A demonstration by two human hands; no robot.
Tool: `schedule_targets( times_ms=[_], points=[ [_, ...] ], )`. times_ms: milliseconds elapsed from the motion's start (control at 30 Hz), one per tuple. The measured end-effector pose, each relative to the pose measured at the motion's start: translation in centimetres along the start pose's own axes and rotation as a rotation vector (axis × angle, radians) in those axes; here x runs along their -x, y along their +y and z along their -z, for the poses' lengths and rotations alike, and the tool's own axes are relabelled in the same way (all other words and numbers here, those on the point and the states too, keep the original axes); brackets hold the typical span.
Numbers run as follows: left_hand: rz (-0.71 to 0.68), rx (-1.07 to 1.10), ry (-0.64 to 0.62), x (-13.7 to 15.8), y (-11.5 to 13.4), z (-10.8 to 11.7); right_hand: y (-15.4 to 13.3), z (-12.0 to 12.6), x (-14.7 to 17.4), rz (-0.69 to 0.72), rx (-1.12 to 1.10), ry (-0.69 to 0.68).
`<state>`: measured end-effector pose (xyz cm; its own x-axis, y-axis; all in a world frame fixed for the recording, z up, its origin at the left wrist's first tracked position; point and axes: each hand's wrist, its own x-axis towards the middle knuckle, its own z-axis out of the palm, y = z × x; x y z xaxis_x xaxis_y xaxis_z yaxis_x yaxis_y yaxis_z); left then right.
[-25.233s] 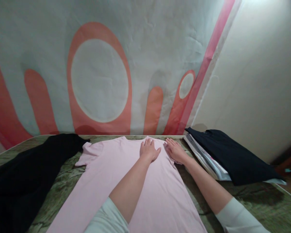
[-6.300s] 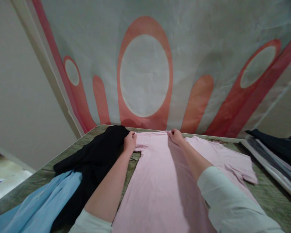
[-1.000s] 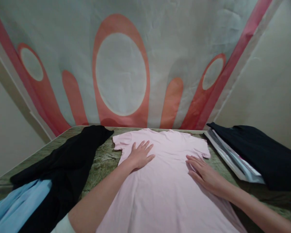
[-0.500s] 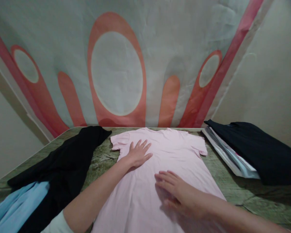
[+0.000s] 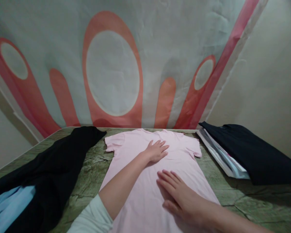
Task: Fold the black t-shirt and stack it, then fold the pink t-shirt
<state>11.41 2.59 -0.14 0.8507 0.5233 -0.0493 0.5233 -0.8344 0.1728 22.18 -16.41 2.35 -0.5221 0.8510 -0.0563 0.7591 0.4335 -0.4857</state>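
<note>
A pink short-sleeved T-shirt (image 5: 133, 181) lies spread out on the table, its collar at the far edge and its lower part running out of view toward me. My left hand (image 5: 156, 151) rests flat on the shirt's upper chest, fingers spread. Nearer to me, my right hand (image 5: 178, 192) is over the middle of the shirt with its fingers stretched out. A shadow shows beneath it, and I cannot tell whether the palm touches the cloth. Neither hand holds anything.
A crumpled black garment (image 5: 60, 171) lies on the left, with a light blue cloth (image 5: 13, 207) beside it. On the right sits a stack of folded clothes, a black garment (image 5: 254, 152) on top. The wood-patterned table (image 5: 89, 181) meets a printed wall sheet (image 5: 150, 32) at the back.
My left hand has slid right across the shirt's chest, from near the left sleeve toward the middle. My right hand has stayed nearly in place. The view has shifted slightly right.
</note>
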Motion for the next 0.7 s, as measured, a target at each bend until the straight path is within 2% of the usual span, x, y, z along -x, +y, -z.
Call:
schedule_targets(
  times_ms=[67,133,200,300,367,433,600,700],
  points=[
    [0.024,-0.009,0.029,0.2,0.0,-0.5,-2.1,0.8,1.6,0.143,-0.125,-0.16],
    [0.035,-0.017,0.035,0.4,0.0,-0.6,-2.3,1.8,1.9,0.23,-0.227,-0.207],
    [0.031,-0.026,0.037,0.4,0.1,-0.6,-0.3,2.6,1.0,0.167,-0.233,-0.061],
    [0.035,-0.04,0.052,0.3,0.3,-0.6,4.1,2.6,-1.0,-0.123,-0.002,0.304],
    [0.043,-0.048,0.064,0.2,0.3,-0.7,5.7,1.9,-1.5,-0.203,0.134,0.36],
    [0.043,-0.056,0.064,0.1,0.3,-0.8,5.4,1.2,-1.0,-0.203,0.19,0.329],
    [0.041,-0.05,0.057,0.2,0.3,-0.9,1.2,1.3,1.6,-0.151,0.105,0.167],
    [0.031,-0.042,0.071,0.2,0.2,-0.9,1.2,2.3,0.6,-0.135,0.058,0.128]
  ],
)
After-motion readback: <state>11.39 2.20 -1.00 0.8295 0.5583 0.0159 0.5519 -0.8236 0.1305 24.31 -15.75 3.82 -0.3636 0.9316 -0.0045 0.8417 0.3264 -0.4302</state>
